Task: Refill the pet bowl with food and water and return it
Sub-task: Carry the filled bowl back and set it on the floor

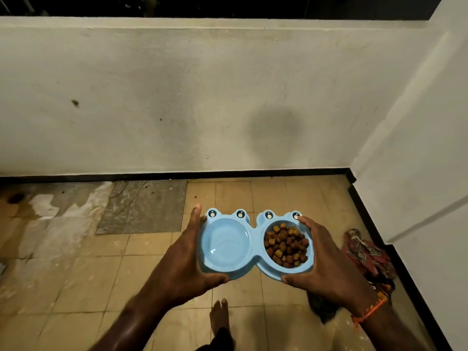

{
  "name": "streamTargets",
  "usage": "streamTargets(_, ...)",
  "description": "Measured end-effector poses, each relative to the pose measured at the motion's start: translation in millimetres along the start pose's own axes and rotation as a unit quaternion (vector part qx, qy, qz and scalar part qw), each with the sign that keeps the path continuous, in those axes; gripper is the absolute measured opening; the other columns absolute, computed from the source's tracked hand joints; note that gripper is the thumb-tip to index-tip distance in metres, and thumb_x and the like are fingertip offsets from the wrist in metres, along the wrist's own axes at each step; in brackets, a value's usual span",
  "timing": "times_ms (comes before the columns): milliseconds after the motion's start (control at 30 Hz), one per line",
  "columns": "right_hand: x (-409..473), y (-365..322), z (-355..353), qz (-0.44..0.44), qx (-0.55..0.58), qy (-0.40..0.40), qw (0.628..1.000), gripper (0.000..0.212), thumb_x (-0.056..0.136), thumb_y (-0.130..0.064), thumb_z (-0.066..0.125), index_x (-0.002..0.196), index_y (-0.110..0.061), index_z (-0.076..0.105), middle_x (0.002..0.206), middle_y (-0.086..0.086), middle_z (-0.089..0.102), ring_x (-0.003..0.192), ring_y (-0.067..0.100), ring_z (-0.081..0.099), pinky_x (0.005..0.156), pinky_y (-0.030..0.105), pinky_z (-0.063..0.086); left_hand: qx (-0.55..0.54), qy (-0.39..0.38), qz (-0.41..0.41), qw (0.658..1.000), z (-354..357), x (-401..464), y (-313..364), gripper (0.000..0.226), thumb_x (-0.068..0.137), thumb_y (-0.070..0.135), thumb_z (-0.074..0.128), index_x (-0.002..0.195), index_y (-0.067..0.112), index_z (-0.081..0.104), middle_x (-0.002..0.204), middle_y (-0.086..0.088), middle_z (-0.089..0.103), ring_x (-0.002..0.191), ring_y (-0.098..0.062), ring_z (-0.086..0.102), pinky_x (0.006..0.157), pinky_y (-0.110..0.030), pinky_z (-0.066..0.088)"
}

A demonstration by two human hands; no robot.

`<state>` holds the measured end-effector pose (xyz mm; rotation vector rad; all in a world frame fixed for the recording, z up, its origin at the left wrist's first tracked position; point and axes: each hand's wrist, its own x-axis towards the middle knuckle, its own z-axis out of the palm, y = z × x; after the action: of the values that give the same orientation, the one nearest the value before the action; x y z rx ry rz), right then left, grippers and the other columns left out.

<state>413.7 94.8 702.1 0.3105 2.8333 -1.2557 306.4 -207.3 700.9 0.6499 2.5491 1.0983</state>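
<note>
Blue double pet bowl (255,247) held level above tiled floor (106,287), clear of it, near the corner where low white wall (177,97) meets side wall (430,148). Long axis running left to right across the body, frog-eye bumps on the far edge, pointing at the low wall.

Left hand (188,259) clasping the left end: thumb hooked under the near rim, fingers straight along the outer side up to the far edge. Right hand (326,259) mirroring on the right end: thumb at near rim, fingertips reaching the far eye bump. Both wrapped round the bowl, neither spread flat. Orange thread band (368,312) on right wrist.

Left well: pale, glossy, a glint at the lower edge; likely water, depth impossible to judge. Right well: heaped with brown kibble (286,247), piled close to rim height.

Bowl centred between the hands, equally near both; load shared. Bare foot (219,317) directly below and nearer than the bowl. Grey mat (144,206) ahead-left against the skirting; crumpled patterned cloth (367,257) on floor to the right, near the side wall.

Judgement: both wells filled, only the return left. Set-down straight down and slightly forward, axis kept parallel to the low wall. Any tilt along that axis risks slopping water or shedding kibble.
</note>
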Motion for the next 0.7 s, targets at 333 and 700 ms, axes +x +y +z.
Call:
streamTargets(333, 138.0, 37.1, 48.3, -0.001, 0.012, -0.005, 1.000, 0.112, 0.056, -0.065, 0.085, 0.139, -0.064, 0.010, 0.141, -0.040, 0.025, 0.130, -0.015, 0.040, 0.094, 0.001, 0.040, -0.012, -0.033, -0.016, 0.999, 4.8, 132.4, -90.0, 0.148, 0.057, 0.066, 0.089, 0.144, 0.060, -0.030, 0.159, 0.034, 0.015, 0.145, 0.007, 0.024, 0.112, -0.016, 0.029)
streamTargets(700, 259.1, 162.5, 130.9, -0.007, -0.011, -0.036, 0.999, 0.114, 0.064, -0.076, 0.078, 0.153, -0.029, 0.025, 0.145, -0.017, 0.036, 0.134, -0.009, 0.039, 0.099, 0.009, 0.039, -0.044, -0.046, -0.061, 0.996, 98.3, 236.5, -215.2, 0.144, 0.060, 0.066, 0.088, 0.154, 0.050, -0.021, 0.166, 0.027, 0.016, 0.147, 0.019, 0.015, 0.109, 0.003, 0.017)
